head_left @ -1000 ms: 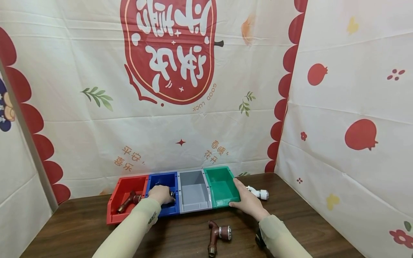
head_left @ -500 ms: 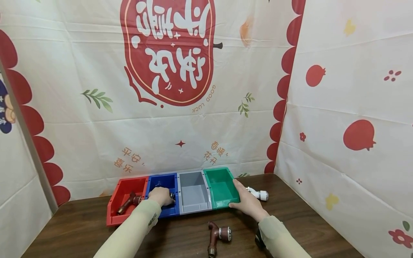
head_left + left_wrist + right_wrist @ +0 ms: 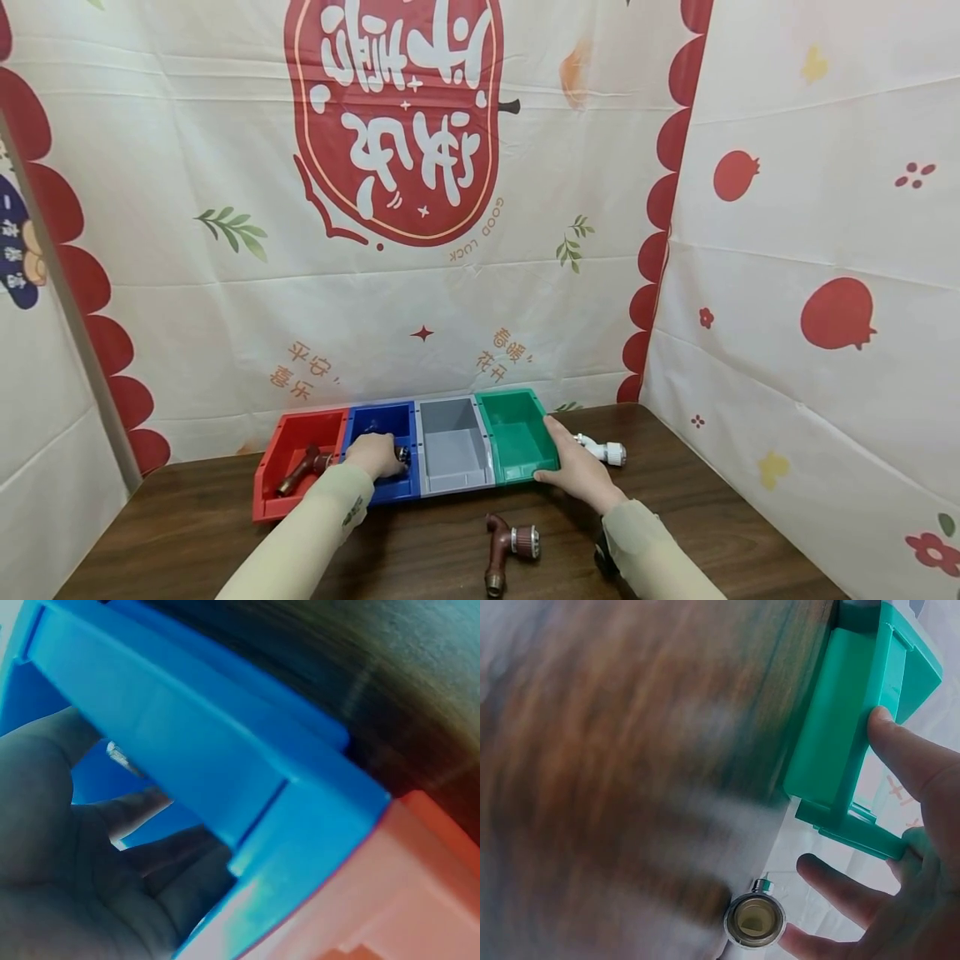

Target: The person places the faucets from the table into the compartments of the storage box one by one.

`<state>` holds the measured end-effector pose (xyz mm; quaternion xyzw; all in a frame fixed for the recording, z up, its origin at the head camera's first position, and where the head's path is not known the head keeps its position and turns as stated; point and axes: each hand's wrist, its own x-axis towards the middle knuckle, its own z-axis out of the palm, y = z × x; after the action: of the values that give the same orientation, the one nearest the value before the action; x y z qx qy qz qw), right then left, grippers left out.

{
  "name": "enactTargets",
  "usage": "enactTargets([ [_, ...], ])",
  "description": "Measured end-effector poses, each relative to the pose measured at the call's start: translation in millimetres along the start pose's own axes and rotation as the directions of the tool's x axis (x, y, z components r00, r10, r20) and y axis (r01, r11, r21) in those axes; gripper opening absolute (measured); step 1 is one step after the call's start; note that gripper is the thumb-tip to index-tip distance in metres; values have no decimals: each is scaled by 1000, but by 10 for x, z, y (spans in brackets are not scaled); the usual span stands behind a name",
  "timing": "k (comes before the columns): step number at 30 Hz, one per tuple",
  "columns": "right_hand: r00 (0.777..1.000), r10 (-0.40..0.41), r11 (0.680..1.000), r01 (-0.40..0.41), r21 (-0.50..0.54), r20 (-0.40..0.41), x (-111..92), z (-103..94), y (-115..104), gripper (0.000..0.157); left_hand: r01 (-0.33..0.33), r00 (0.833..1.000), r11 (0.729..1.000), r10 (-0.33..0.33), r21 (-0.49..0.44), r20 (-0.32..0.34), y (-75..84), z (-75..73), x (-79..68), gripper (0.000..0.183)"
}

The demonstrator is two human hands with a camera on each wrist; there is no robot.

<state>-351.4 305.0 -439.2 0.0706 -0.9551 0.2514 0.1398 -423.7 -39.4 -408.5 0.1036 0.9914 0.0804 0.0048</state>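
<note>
In the head view my left hand [image 3: 372, 455] reaches into the blue bin [image 3: 382, 490], its fingers curled around a dark tap with a shiny end [image 3: 402, 455], mostly hidden by the hand. The left wrist view shows the fingers [image 3: 139, 810] passing behind the bin's front lip, a bit of silvery metal [image 3: 120, 757] between thumb and fingers. My right hand [image 3: 576, 467] grips the front right corner of the green bin [image 3: 517, 442]. Its thumb lies on the front rim and a finger behind the side wall, while other fingers stretch out beside a white tap [image 3: 602, 451].
Left of the blue bin, a red bin [image 3: 264, 483] holds a brown tap [image 3: 302, 471]. A grey bin [image 3: 453, 454] stands between blue and green. Another brown tap [image 3: 504, 550] lies in front on the wooden table [image 3: 420, 550], and a printed cloth [image 3: 187, 350] hangs behind.
Both hands stay in place on the bins and the tap. Only the head view shifts slightly.
</note>
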Motion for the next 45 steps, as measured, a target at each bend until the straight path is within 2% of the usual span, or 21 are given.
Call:
enactTargets([
  [4,1000,-11,1000,11,1,4,-6,11,-26,95,-24,1000,999,23,-29,-15,-40,-87,-63,67],
  [12,1000,-22,1000,22,-5,10,6,-8,-10,95,-161,982,983,150,-90,-114,-195,-353,-276,64],
  [18,999,-37,999,37,-9,14,34,-12,-1,94,-193,965,974,168,-115,-203,-378,-521,-506,62],
  [22,999,-33,999,33,-22,16,34,-4,-5,94,-185,953,977,152,-106,-261,-559,-565,-633,64],
  [26,999,-34,999,34,-23,10,23,-10,-23,94,-171,939,980,130,-104,-318,-786,-551,-743,64],
  [29,999,-41,999,42,-28,7,22,-16,-24,94,-141,938,982,93,-122,-334,-960,-516,-815,65],
  [34,998,-61,997,61,-36,11,20,-37,5,94,-79,956,981,25,-175,-292,-1193,-422,-920,74],
  [38,997,-74,997,74,-37,16,35,-41,16,94,-48,969,975,-7,-216,-248,-1322,-336,-965,83],
  [45,997,-74,997,75,-33,24,43,2,27,94,-49,977,962,-10,-270,-214,-1448,-170,-990,90],
])
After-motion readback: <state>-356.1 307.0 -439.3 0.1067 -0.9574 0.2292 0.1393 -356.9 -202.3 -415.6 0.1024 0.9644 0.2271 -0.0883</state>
